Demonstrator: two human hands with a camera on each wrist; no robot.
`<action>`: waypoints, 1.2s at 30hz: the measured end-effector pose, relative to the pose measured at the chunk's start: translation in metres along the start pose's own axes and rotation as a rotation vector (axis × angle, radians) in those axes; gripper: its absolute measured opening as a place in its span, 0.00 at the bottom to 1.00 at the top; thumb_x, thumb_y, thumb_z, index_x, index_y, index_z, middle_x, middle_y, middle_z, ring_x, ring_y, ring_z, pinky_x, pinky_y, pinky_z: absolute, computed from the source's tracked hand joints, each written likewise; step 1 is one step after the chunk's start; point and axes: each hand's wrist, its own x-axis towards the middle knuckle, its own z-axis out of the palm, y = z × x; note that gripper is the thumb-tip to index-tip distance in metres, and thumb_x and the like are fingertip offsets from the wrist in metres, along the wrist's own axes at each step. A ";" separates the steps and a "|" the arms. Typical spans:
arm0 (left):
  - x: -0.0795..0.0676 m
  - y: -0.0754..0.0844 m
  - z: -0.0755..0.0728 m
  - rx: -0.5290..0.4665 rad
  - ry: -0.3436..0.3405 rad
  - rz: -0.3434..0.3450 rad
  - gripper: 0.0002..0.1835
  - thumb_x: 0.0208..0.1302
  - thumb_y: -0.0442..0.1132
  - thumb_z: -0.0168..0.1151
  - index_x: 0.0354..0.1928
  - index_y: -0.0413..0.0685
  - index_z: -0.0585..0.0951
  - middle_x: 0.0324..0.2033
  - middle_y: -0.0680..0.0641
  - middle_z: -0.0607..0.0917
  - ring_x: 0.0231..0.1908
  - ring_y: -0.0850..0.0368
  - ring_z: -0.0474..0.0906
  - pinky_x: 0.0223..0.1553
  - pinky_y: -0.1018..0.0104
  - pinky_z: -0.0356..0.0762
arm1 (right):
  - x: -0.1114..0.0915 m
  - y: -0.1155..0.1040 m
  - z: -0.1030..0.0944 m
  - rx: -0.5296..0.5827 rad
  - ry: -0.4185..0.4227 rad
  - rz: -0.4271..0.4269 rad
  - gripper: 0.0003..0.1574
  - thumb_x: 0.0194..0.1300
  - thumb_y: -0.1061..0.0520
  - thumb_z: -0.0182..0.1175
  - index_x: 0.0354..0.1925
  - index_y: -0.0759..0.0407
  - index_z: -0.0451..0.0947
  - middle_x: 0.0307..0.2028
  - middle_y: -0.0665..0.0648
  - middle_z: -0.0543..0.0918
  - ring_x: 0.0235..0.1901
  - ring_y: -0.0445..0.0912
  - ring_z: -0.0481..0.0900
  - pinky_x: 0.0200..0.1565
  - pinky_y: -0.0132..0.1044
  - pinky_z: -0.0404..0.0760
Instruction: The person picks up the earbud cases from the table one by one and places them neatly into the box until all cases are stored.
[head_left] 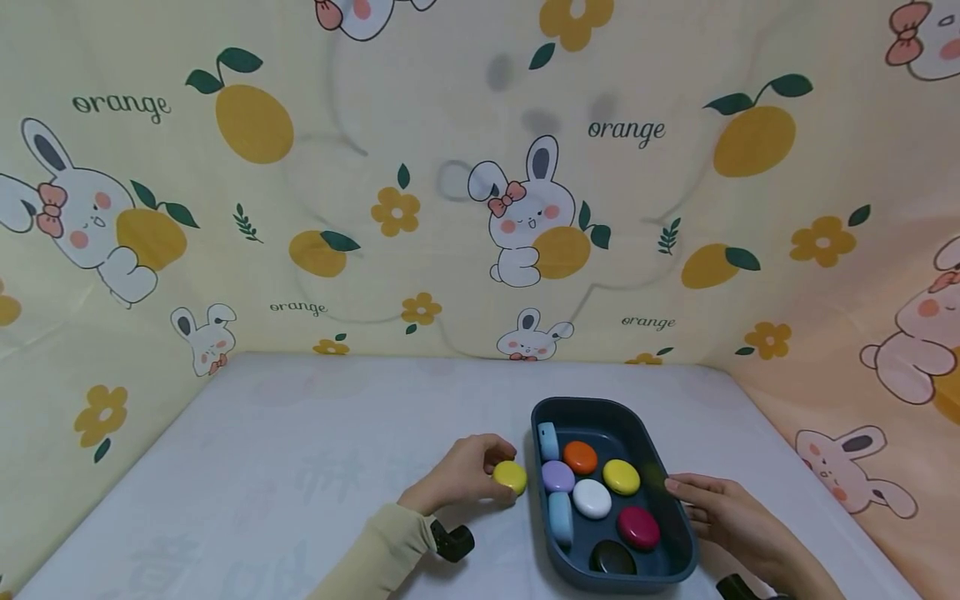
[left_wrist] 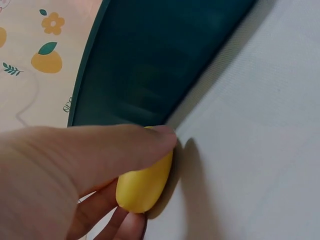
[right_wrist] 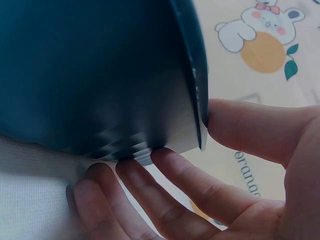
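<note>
Between thumb and fingers, my left hand (head_left: 471, 471) pinches a glossy yellow disc (head_left: 510, 477), just left of a dark blue rounded tray (head_left: 537, 521). The left wrist view has the thumb across the face of the disc, with fingertips behind it near the white surface. On the tray's right side, my right hand (head_left: 731, 508) holds the wall. Its thumb rests at the rim (right_wrist: 201, 90) and the other fingers (right_wrist: 170, 160) lie along the outer side.
Orange (head_left: 581, 457), yellow (head_left: 622, 477), purple (head_left: 558, 477), white (head_left: 592, 498), dark red (head_left: 639, 528) and black (head_left: 613, 557) discs lie in the tray. Two light blue pieces (head_left: 560, 518) stand on edge along its left wall. A printed rabbit-and-orange cloth (head_left: 450, 108) hangs behind the white table (head_left: 300, 467).
</note>
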 end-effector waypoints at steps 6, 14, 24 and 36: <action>0.001 -0.002 0.002 0.019 0.002 0.013 0.26 0.49 0.38 0.79 0.52 0.43 0.81 0.42 0.55 0.83 0.41 0.59 0.76 0.46 0.67 0.77 | -0.001 -0.001 0.000 0.001 -0.009 0.004 0.42 0.72 0.43 0.56 0.64 0.78 0.63 0.52 0.63 0.81 0.45 0.53 0.81 0.51 0.49 0.80; -0.001 -0.003 0.000 0.025 0.025 0.036 0.26 0.50 0.39 0.78 0.52 0.42 0.81 0.42 0.54 0.83 0.39 0.59 0.76 0.43 0.69 0.78 | 0.000 -0.003 0.002 -0.001 0.003 0.024 0.43 0.72 0.42 0.56 0.65 0.78 0.62 0.52 0.65 0.80 0.46 0.54 0.81 0.52 0.50 0.80; -0.003 0.013 -0.008 -0.021 0.136 0.013 0.25 0.52 0.40 0.77 0.52 0.41 0.81 0.45 0.51 0.83 0.44 0.54 0.78 0.44 0.64 0.80 | 0.003 -0.002 0.006 0.002 0.045 0.036 0.44 0.72 0.43 0.58 0.65 0.79 0.61 0.53 0.67 0.80 0.46 0.55 0.81 0.51 0.51 0.80; 0.002 0.039 -0.014 -0.121 0.385 0.130 0.25 0.55 0.43 0.76 0.54 0.44 0.79 0.48 0.50 0.82 0.46 0.55 0.78 0.48 0.59 0.81 | 0.002 -0.003 0.002 -0.019 0.021 0.033 0.45 0.72 0.42 0.56 0.65 0.78 0.61 0.55 0.68 0.78 0.48 0.56 0.80 0.52 0.52 0.79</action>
